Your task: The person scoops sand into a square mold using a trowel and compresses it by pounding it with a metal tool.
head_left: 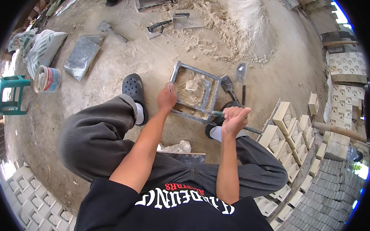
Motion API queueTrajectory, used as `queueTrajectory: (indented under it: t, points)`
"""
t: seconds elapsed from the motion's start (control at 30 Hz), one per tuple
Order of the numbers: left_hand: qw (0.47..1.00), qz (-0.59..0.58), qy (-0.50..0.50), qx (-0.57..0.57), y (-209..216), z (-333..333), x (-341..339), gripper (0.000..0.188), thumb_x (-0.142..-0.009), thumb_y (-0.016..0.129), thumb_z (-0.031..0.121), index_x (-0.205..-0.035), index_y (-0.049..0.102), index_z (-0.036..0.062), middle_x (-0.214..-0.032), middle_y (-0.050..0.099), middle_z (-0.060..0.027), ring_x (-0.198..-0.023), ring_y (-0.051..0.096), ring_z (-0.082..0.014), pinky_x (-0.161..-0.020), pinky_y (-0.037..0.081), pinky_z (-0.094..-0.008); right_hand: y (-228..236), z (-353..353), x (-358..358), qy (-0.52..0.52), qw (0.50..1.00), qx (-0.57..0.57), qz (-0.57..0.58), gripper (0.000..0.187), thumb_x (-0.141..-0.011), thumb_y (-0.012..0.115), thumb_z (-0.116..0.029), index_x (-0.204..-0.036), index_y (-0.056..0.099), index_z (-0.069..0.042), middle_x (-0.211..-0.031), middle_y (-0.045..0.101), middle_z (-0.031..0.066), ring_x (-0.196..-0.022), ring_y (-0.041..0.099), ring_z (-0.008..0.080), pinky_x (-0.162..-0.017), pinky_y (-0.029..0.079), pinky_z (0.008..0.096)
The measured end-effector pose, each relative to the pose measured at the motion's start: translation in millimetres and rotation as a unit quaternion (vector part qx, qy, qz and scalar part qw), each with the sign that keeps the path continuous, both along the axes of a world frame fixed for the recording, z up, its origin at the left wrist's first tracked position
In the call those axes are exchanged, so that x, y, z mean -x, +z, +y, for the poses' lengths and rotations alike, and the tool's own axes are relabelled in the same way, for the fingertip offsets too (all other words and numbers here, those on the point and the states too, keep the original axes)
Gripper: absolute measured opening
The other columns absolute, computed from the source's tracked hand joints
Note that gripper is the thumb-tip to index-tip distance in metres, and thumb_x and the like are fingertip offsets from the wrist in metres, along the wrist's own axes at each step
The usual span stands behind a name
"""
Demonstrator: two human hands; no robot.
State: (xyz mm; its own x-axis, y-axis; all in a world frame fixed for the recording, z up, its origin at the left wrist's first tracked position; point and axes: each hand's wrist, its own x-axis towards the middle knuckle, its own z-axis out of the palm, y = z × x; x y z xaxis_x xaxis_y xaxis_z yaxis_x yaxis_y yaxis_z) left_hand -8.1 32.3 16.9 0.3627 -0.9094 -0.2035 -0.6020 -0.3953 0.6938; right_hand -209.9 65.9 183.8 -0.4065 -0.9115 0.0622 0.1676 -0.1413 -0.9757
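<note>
A square metal frame [215,92] with an inner crossbar is tilted over the ground in front of me. Sandy, pale crumbled material [194,86] shows through its opening. My left hand [167,97] is closed on the frame's left side bar. At the near right corner, my right hand [235,118] has its fingers curled around a green grip [218,113], thumb pointing out to the right. How the grip joins the frame is hidden. A small dark shovel [227,84] and a trowel [241,73] lie just right of the frame.
A heap of pale powder [251,27] rises at the far right. Floats [159,29], a hammer [113,31] and a dark slab [84,56] lie beyond. Cast blocks [285,116] stand on the right. A bucket [47,79] and green stool [14,95] are left.
</note>
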Motion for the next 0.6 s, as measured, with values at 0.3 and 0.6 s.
queueTrajectory:
  t: [0.3,0.6]
  points:
    - [0.993,0.108,-0.035,-0.028,-14.0,-4.7,-8.4,0.046,-0.1,0.03,0.042,-0.117,0.059,0.0092,-0.1,0.065,-0.0275,-0.096,0.059,-0.0488,-0.084,0.045,-0.0546,-38.2,22.9,-10.5,0.096,0.993,-0.062,0.027,0.059,-0.105,0.043,-0.027,-0.05,0.036,-0.006,-0.048,0.04,0.0021,-0.045,0.036,0.0112,-0.048,0.032,0.0291]
    - [0.991,0.092,-0.096,-0.03,-17.7,-5.3,-11.3,0.049,-0.101,0.025,0.043,-0.12,0.055,0.008,-0.1,0.064,-0.0291,-0.098,0.058,-0.0487,-0.086,0.043,-0.0561,-44.9,26.8,1.8,0.142,0.99,-0.013,-0.001,0.051,-0.101,0.043,-0.012,-0.053,0.03,-0.006,-0.049,0.032,-0.0007,-0.045,0.028,0.0096,-0.045,0.021,0.0296]
